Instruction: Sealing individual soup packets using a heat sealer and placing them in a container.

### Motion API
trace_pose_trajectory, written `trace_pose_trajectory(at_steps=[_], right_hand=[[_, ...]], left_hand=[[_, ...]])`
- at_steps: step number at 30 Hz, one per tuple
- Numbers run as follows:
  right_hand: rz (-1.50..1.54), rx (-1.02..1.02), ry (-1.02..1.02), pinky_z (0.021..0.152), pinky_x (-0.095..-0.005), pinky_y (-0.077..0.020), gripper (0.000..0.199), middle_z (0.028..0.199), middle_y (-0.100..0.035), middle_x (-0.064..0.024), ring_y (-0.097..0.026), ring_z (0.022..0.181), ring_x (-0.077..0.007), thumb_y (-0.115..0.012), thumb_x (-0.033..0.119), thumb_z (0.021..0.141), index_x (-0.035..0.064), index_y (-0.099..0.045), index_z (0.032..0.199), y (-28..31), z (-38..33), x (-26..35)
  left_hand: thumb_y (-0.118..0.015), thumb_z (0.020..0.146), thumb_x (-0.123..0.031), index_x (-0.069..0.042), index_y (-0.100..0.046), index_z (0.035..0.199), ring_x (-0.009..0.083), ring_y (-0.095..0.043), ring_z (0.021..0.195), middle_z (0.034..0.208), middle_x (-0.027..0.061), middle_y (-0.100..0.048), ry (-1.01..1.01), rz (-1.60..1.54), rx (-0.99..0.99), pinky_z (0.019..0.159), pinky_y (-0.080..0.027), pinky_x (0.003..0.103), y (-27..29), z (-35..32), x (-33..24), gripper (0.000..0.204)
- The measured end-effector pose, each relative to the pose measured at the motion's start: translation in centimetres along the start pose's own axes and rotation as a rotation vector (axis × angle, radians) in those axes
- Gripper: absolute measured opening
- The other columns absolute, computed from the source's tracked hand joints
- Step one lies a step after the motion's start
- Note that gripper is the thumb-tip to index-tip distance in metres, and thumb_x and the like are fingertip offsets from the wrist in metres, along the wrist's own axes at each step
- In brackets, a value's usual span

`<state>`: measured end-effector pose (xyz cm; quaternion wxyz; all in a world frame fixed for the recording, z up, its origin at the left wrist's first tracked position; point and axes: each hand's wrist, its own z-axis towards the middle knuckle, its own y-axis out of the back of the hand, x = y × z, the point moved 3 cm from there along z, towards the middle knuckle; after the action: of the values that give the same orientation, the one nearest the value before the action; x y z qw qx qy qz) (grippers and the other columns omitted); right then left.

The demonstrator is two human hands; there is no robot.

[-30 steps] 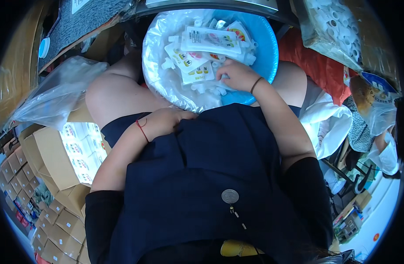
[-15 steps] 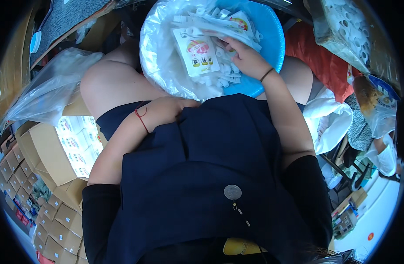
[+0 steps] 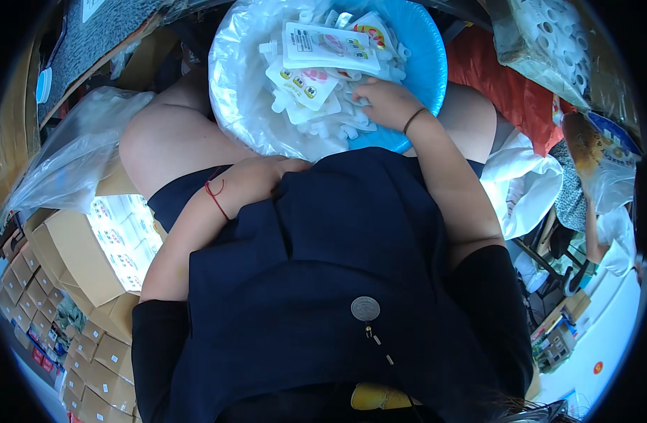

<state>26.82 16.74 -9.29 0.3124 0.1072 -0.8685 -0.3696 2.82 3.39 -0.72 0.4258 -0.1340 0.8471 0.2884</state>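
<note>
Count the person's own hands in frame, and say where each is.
2. The right hand is down among the white spouted pouches in the blue basin. The left hand rests on the lap by the basin's near edge, fingers partly hidden.

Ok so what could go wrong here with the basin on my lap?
The blue basin rests on the knees with no hand steadying it, so it may tip. The right hand digs among heaped white spouted pouches, which could spill over the rim. The loose plastic liner might snag the fingers.
</note>
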Motion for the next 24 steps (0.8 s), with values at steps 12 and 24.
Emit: trace_pose_trajectory(at_steps=[12, 24], right_hand=[[-0.076, -0.211, 0.202, 0.077, -0.0468, -0.0547, 0.022, 0.098, -0.063, -0.0150, -0.066, 0.089, -0.0348, -0.059, 0.012, 0.084, 0.0079, -0.060, 0.106, -4.3, -0.1, 3.9], [-0.151, -0.115, -0.029, 0.089, -0.0459, -0.0528, 0.032, 0.110, -0.066, -0.0214, -0.065, 0.102, -0.0367, -0.057, 0.025, 0.087, 0.0013, -0.065, 0.106, -6.8, 4.5, 2.0]], left_hand=[[-0.060, 0.093, -0.007, -0.001, -0.067, 0.113, 0.0274, -0.067, 0.090, 0.097, 0.0141, -0.070, -0.165, 0.172, -0.759, 0.081, -0.051, 0.035, 14.1, -6.0, -9.4, 0.021], [-0.039, 0.093, -0.066, -0.024, -0.029, 0.155, 0.0332, -0.012, 0.151, 0.164, 0.0092, -0.019, 0.591, 0.859, -1.043, 0.116, -0.013, 0.064, 36.1, -0.6, 0.5, 0.076]])
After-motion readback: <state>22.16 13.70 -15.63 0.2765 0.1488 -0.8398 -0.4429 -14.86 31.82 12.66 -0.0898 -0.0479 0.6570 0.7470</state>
